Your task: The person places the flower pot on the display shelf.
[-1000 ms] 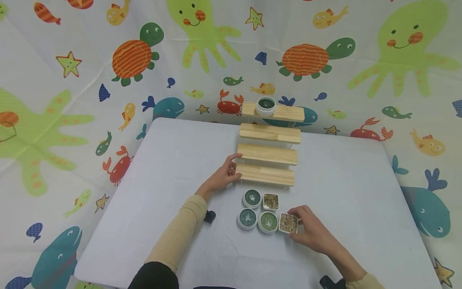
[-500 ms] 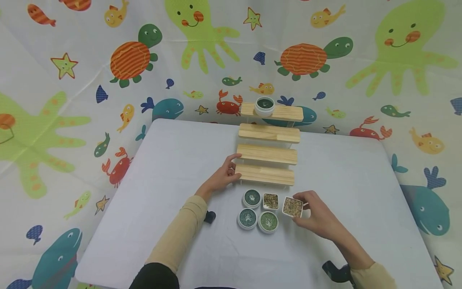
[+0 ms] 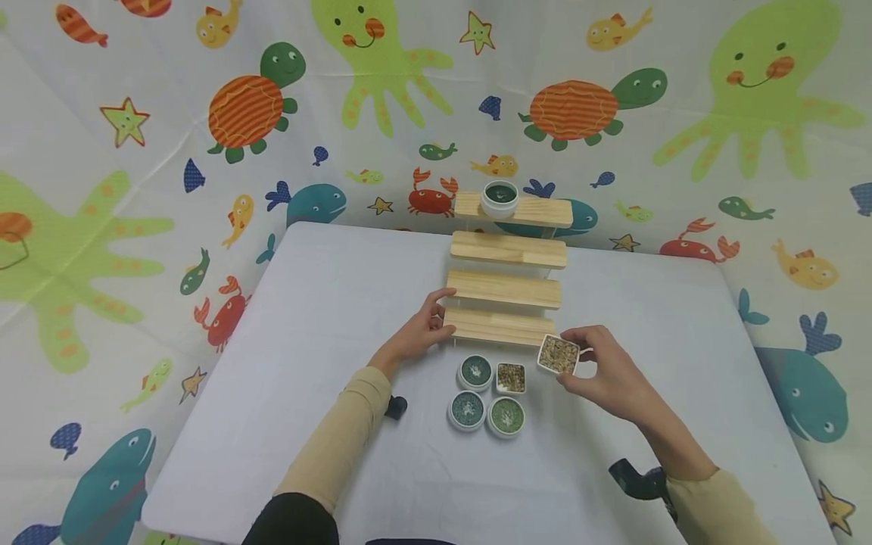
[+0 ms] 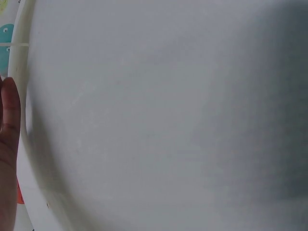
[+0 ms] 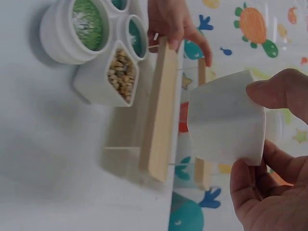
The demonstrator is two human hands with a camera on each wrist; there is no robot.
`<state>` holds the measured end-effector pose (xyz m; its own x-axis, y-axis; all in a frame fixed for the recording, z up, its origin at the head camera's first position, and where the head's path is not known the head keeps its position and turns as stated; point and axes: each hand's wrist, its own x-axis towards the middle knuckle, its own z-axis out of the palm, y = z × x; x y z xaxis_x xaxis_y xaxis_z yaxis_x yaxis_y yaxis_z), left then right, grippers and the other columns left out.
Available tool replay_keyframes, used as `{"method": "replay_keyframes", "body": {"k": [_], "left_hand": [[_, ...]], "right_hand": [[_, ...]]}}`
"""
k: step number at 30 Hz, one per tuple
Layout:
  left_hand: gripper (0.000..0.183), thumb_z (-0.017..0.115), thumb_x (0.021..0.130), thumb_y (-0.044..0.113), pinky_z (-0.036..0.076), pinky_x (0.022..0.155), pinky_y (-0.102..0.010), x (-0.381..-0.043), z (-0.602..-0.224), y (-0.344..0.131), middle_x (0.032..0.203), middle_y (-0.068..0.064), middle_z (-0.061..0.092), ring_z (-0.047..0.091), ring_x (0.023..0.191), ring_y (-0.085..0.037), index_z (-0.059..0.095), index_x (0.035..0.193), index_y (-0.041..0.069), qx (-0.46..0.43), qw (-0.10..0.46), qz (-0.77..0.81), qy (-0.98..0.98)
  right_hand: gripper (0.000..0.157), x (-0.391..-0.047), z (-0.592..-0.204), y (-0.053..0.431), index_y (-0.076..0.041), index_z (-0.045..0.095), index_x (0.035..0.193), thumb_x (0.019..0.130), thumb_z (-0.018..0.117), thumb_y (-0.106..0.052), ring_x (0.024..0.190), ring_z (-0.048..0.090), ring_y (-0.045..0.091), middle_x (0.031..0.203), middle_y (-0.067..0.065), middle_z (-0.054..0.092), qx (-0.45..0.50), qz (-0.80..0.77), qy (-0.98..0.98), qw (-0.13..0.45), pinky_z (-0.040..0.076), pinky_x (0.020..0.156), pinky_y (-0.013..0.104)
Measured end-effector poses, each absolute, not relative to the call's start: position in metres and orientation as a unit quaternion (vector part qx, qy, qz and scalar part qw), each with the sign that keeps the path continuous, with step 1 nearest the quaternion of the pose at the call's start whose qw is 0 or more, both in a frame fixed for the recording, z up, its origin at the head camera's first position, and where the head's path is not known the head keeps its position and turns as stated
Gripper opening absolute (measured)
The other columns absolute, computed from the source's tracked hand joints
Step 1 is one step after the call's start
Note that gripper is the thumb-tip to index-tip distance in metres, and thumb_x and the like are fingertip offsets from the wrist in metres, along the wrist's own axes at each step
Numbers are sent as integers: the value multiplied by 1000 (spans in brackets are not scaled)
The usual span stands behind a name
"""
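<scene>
My right hand (image 3: 608, 372) grips a small square white pot (image 3: 559, 355) filled with tan pebbles, raised off the table by the lower right end of a tiered wooden shelf (image 3: 502, 327). Thumb and fingers pinch the pot's sides in the right wrist view, where its plain white wall (image 5: 224, 120) faces the camera. My left hand (image 3: 415, 333) holds the shelf's left end, thumb at the lowest board and index finger at the board above. The left wrist view shows mostly white tablecloth, with part of the left hand (image 4: 8, 125) at its edge.
In front of the shelf stand a square pebble pot (image 3: 511, 378), a round pot with green contents (image 3: 506, 416) and two round pots with dark green contents (image 3: 467, 410). Another round pot (image 3: 500, 198) sits on the top board. A sea-animal curtain (image 3: 381, 159) hangs behind the table.
My right hand has lifted the square pebble pot from beside the round green pot and carried it forward to the shelf's lower right end. The left hand has stayed on the shelf.
</scene>
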<state>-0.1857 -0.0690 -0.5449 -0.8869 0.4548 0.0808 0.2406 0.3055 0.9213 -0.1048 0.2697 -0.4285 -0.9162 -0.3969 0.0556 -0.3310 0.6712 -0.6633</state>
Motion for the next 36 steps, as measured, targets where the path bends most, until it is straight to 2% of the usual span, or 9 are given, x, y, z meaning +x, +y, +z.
{"method": "replay_keyframes", "body": {"k": [20,24,29,36], "left_hand": [[69,63,96,10,41,63,-26,-185,-546,-69,97,-11,51,49,69,-14,21,149,24,210,100,547,804],[69,63,96,9,40,63,-26,-183,-542,-68,97,-13,51,48,68,-14,21,150,20,213,99,548,803],[70,63,96,10,41,63,-26,-185,-547,-69,97,-11,51,48,69,-15,21,150,24,207,97,545,806],[69,62,95,7,41,63,-26,-183,-545,-69,96,-11,51,49,67,-13,21,149,24,216,95,550,801]], "right_hand": [[58,-132,-390,263,9,46,128,80,76,-4,109,49,34,125,21,45,-182,-372,910,32,45,94,53],[59,-136,-385,262,8,46,129,81,76,-5,109,50,34,124,21,45,-175,-377,909,28,45,95,53],[59,-140,-380,260,9,45,130,81,75,-4,110,48,34,124,21,45,-173,-386,906,25,44,96,53],[62,-144,-376,258,9,43,133,82,75,-6,110,48,36,126,23,43,-164,-388,906,28,42,98,54]]}}
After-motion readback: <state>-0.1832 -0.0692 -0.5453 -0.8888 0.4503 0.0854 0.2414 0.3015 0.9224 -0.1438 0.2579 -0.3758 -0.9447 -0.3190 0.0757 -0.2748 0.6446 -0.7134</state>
